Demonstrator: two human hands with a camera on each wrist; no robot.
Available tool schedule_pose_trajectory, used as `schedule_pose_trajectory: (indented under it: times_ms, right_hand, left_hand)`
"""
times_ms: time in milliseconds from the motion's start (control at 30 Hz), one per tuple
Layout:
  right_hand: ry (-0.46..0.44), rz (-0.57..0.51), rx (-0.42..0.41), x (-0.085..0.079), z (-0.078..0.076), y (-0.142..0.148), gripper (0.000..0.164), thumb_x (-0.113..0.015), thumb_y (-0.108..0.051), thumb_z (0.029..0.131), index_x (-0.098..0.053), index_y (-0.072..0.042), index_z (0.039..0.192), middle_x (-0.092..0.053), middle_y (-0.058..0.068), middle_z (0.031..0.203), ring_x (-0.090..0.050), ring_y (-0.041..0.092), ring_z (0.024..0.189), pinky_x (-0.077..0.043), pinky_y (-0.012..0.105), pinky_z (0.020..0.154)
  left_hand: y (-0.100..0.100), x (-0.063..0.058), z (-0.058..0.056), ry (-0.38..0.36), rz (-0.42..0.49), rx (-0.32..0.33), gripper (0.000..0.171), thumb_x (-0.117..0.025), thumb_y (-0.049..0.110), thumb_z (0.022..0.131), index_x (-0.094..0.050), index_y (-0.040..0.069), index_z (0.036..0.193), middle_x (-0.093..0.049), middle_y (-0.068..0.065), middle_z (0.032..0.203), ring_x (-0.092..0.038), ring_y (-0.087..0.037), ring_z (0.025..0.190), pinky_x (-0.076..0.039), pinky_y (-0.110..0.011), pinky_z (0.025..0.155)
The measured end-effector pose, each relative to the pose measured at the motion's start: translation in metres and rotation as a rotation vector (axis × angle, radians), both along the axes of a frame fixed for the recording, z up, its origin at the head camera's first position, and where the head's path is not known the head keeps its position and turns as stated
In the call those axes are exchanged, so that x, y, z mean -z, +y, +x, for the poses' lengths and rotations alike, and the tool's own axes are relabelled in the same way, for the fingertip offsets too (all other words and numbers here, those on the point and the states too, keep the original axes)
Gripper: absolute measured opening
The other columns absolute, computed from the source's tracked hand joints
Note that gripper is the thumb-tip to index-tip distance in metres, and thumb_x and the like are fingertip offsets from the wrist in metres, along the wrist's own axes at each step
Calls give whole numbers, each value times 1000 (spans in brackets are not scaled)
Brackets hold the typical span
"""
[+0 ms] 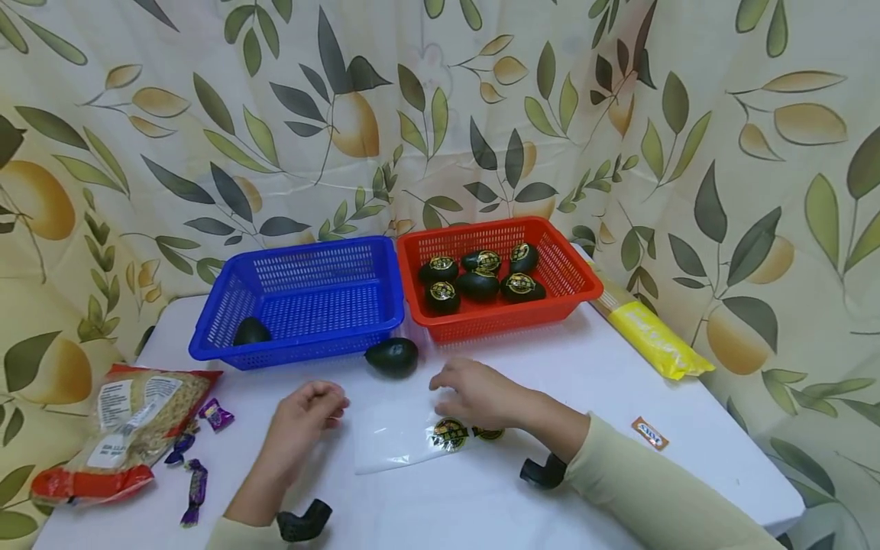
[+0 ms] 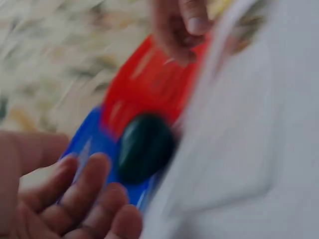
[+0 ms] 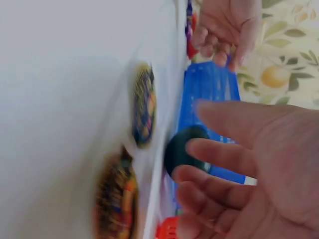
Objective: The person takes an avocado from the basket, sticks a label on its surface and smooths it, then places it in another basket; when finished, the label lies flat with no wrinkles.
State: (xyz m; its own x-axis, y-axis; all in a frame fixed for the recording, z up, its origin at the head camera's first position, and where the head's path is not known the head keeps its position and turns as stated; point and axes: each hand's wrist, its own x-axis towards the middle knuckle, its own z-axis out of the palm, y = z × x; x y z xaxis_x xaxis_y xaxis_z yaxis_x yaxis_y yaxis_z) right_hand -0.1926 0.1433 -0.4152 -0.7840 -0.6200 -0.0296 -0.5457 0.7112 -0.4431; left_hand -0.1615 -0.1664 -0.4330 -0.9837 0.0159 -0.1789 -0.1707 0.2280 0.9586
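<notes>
A dark green avocado (image 1: 392, 357) without a sticker lies on the white table before the two baskets. Near it is a clear plastic sheet (image 1: 395, 431) bearing two black-and-gold stickers (image 1: 450, 435). My left hand (image 1: 309, 416) hovers by the sheet's left edge with loosely bent, empty fingers. Over the sheet's right part, my right hand (image 1: 477, 393) reaches with thumb and fingers apart, holding nothing. In the left wrist view the avocado (image 2: 144, 149) shows beyond my left fingertips. In the right wrist view my right fingers overlap the avocado (image 3: 187, 149).
A blue basket (image 1: 296, 347) holds one plain avocado (image 1: 251, 331). Beside it, a red basket (image 1: 509, 325) contains several stickered avocados. A grain bag (image 1: 131, 428) and purple-wrapped candies (image 1: 195, 493) lie left; a yellow packet (image 1: 653, 336) and small brown wrapper (image 1: 649, 433) lie right.
</notes>
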Motion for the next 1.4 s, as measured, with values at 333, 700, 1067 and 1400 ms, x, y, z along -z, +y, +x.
schedule_pose_trajectory:
  times_ms: [333, 700, 1067, 1400]
  right_hand:
    - [38, 149, -43, 20, 24, 0, 24, -84, -33, 86, -74, -21, 106, -60, -9, 104, -54, 9, 98, -51, 27, 79]
    - [-80, 13, -60, 19, 25, 3, 17, -73, -9, 94, -64, -24, 94, -57, -13, 86, -52, 6, 85, -47, 25, 81]
    - [-210, -371, -3, 3, 9, 3, 16, -67, -5, 98, -66, -14, 111, -66, -5, 94, -61, 10, 88, -55, 24, 82]
    - [-295, -592, 188, -5, -7, -14, 28, -69, -12, 99, -63, -4, 125, -68, 8, 109, -67, 20, 91, -60, 28, 77]
  left_hand:
    - [77, 2, 18, 276, -712, 540, 12, -77, 15, 88, -75, 16, 100, -65, 5, 92, -60, -13, 86, -54, -38, 81]
    - [79, 16, 12, 236, -635, 618, 12, -82, 19, 86, -73, 19, 94, -62, 8, 89, -56, -9, 86, -50, -32, 81]
    - [72, 15, 6, 154, -382, 468, 25, -73, 41, 97, -73, 16, 101, -70, 7, 87, -62, -11, 81, -53, -28, 70]
    - [80, -3, -3, 44, -84, 112, 18, -70, 23, 101, -74, 5, 99, -72, -6, 88, -64, -19, 81, -56, -28, 71]
